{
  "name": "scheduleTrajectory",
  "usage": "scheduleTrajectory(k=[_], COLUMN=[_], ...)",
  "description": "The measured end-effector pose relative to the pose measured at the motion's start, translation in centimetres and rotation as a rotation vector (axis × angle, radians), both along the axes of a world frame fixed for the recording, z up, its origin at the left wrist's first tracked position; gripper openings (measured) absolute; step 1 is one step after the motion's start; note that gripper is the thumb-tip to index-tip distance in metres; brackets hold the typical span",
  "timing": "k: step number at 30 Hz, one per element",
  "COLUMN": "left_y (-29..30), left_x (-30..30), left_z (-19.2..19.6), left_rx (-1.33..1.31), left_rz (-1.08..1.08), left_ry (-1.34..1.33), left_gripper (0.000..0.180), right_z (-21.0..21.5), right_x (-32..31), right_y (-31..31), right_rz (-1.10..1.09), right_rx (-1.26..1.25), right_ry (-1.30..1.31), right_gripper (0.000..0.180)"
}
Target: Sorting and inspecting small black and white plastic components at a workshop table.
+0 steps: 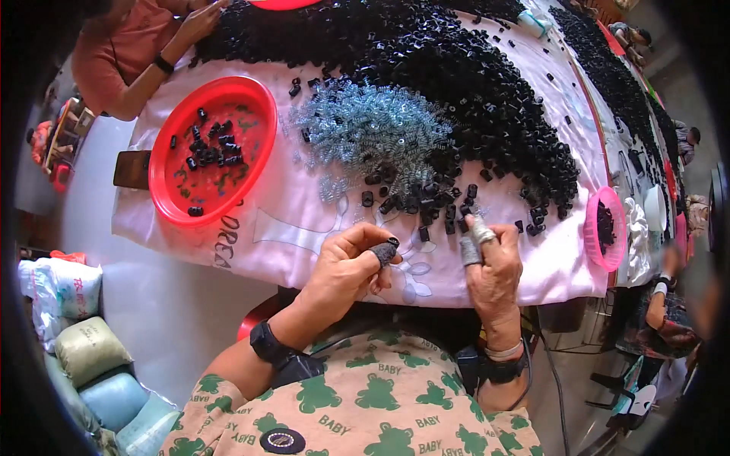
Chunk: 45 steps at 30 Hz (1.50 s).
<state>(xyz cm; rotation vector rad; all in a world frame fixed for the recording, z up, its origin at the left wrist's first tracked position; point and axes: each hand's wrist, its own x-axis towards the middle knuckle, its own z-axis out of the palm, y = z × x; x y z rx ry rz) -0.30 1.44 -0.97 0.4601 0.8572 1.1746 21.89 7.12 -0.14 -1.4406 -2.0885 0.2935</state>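
My left hand (351, 262) is closed at the table's front edge, a dark wrap around its thumb. Between its fingertips is a small black plastic piece (394, 242), mostly hidden. Farther right, my right hand (494, 266) has thumb and forefinger stretched forward and apart, both wrapped in grey tape. Its forefinger tip reaches the near edge of some loose black plastic pieces (426, 204); I see nothing held in it. Beyond my hands lies a heap of small clear coil springs (372, 125), against a large pile of black plastic pieces (487, 99).
A red basin (160, 163) with several black pieces stands at left, over a dark flat object (131, 169). At right is a pink basket (591, 243). Another person's arm (175, 49) is at the far left. Stuffed sacks (91, 342) lie on the floor.
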Motion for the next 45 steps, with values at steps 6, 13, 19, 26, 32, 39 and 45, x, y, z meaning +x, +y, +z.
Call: scheduleTrajectory(k=[6, 13, 19, 26, 32, 39, 45], left_y=[0.0, 0.2, 0.2, -0.1, 0.2, 0.6, 0.2], left_x=[0.0, -0.1, -0.2, -0.3, -0.3, -0.5, -0.1], left_z=[0.4, 0.5, 0.6, 0.4, 0.1, 0.4, 0.0], left_rx=[-0.023, -0.025, -0.033, -0.013, -0.016, -0.009, -0.065], left_rz=[0.012, -0.007, -0.009, -0.008, -0.02, -0.033, -0.009], left_ry=[0.027, 0.056, 0.03, -0.003, 0.015, 0.031, 0.023], left_gripper=[0.018, 0.019, 0.021, 0.021, 0.021, 0.019, 0.018], right_z=[-1.3, -0.4, 0.2, 2.4, 2.2, 2.3, 2.7], right_x=[1.3, -0.7, -1.3, -1.1, -0.2, -0.6, -2.0], right_y=[0.8, 0.0, 0.1, 3.8, 4.7, 5.4, 6.4], right_rz=[-0.047, 0.05, -0.006, 0.063, 0.146, 0.101, 0.205], right_rx=[0.053, 0.07, -0.065, 0.007, 0.017, 0.073, 0.029], right_ry=[0.277, 0.02, 0.322, 0.139, -0.161, -0.109, -0.193], right_gripper=[0.033, 0.032, 0.036, 0.04, 0.033, 0.036, 0.032])
